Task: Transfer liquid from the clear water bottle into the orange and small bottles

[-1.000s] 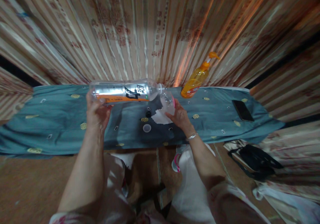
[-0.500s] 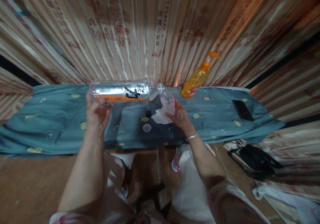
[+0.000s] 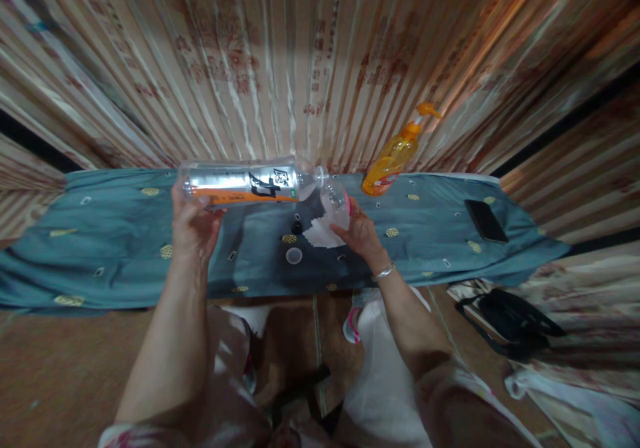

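Observation:
In my left hand (image 3: 195,225) is a large clear plastic bottle (image 3: 240,183) with a silver and orange label, lying level, its neck to the right. My fingers wrap its base from below. My right hand (image 3: 361,231) closes around a smaller clear plastic container (image 3: 335,198) with a pink end, tilted up toward the bottle's neck. The two mouths meet or nearly touch; I cannot tell which. A jagged white piece like paper (image 3: 323,233) shows beneath my right thumb; whether it is held is unclear. Below lie a small black cap (image 3: 297,227) and a round translucent lid (image 3: 294,256).
A yellow pump bottle (image 3: 393,161) stands at the back of the cloth-covered table (image 3: 120,235). To the right lies a black phone (image 3: 486,221). Pleated curtains (image 3: 280,55) hang behind. A black bag (image 3: 515,321) sits below at right.

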